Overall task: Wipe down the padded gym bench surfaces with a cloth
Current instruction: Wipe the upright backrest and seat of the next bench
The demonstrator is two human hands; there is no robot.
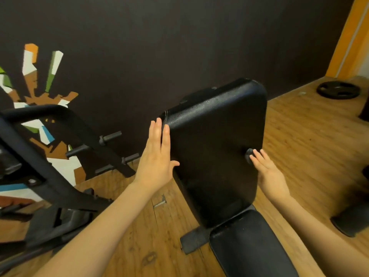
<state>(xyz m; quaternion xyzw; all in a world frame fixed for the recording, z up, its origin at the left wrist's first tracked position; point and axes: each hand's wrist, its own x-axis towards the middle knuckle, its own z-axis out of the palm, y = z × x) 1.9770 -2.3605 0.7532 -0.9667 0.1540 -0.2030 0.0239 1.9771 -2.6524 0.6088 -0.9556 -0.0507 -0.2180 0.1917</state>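
Note:
The black padded back pad of a gym bench stands steeply inclined in the middle of the view. Its black seat pad lies below it, toward me. My left hand is flat and open against the back pad's left edge, fingers pointing up, thumb on the pad face. My right hand reaches to the pad's right edge with its fingers extended, their tips touching a small black knob. No cloth is in view in either hand.
A black metal rack with several weight pegs stands at the left against the dark painted wall. A black weight plate lies on the wooden floor at the far right. Another black equipment foot sits at the right edge.

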